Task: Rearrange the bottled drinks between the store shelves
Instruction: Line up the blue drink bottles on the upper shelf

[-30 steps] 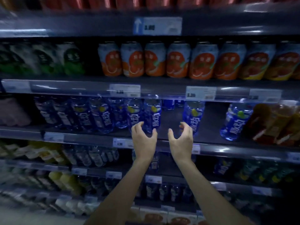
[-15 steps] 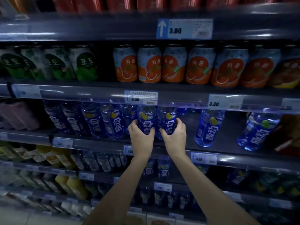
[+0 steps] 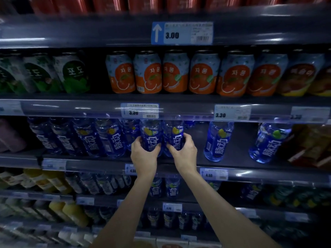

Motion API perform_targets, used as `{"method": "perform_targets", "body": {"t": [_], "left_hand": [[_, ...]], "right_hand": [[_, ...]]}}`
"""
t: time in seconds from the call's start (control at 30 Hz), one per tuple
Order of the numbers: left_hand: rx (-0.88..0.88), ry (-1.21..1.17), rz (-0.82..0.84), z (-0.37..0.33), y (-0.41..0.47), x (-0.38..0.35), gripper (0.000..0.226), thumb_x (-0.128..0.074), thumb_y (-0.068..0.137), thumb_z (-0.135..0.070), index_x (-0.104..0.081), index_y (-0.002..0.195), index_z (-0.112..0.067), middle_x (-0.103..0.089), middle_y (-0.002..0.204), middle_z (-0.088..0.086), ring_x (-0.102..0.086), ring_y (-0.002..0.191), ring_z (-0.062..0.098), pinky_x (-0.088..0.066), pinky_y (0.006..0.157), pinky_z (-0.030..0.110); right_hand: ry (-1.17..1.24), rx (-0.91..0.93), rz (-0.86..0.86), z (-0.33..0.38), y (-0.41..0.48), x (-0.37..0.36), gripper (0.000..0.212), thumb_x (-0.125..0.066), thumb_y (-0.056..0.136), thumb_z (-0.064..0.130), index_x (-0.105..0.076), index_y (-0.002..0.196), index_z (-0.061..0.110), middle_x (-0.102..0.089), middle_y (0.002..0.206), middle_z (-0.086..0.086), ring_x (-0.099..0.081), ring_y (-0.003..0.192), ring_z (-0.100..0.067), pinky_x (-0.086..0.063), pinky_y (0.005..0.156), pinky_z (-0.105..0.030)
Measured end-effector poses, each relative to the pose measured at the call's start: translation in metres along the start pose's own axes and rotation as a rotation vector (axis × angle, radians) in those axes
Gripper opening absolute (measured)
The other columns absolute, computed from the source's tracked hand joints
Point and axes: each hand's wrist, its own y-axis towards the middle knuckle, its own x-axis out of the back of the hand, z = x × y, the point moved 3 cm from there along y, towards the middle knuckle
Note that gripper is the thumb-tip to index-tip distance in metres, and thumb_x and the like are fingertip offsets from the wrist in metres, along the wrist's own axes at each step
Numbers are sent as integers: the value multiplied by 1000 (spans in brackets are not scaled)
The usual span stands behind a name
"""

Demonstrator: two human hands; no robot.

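Progress seems to be at an early or middle stage, as far as one moment can show. Both hands grip drinks on the middle shelf, a dark metal board with price labels along its front edge. The left hand is wrapped around the lower part of a clear blue plastic bottle with a dark blue label. The right hand is wrapped in the same way around a second blue bottle of the same kind just beside it. The two bottles touch each other and stand at the right end of a tight row of the same blue bottles.

To the right of the hands the shelf is not yet orderly. One single blue bottle stands apart, then a wide bare gap, then another lone blue bottle. I judge that these gaps are what is left to fill or close. Whether the held bottles are arriving or leaving, the picture does not tell. The orange and blue cans on the shelf above look already tidy.

Compared with one second ago, the hands have changed: then they were wide and held nothing in front of the shelf, with an open space before them. Half a second ago they already closed on the two bottles, and now the grip is the same, only the view has come nearer.
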Motion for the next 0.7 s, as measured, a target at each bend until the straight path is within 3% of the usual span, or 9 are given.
{"method": "perform_targets", "body": {"t": [0.33,0.7], "left_hand": [[-30,-8,29,-8,-19,-7,73,-81,71,-43,-48,129,-14,-54,123,-2,-55,107,13,-44,84,24],[-60,4,77,-21,-37,-24,69,-81,70,-42,-51,126,-14,-55,119,-1,-56,101,11,-42,79,21]], "right_hand": [[-150,24,-51,-1,-7,25,61,-78,78,34,-50,128,13,-64,116,-2,-61,105,-19,-52,88,-39],[-266,45,-135,-7,-13,55,64,-78,77,38,-51,126,8,-61,116,-6,-60,105,-22,-46,84,-28]]}}
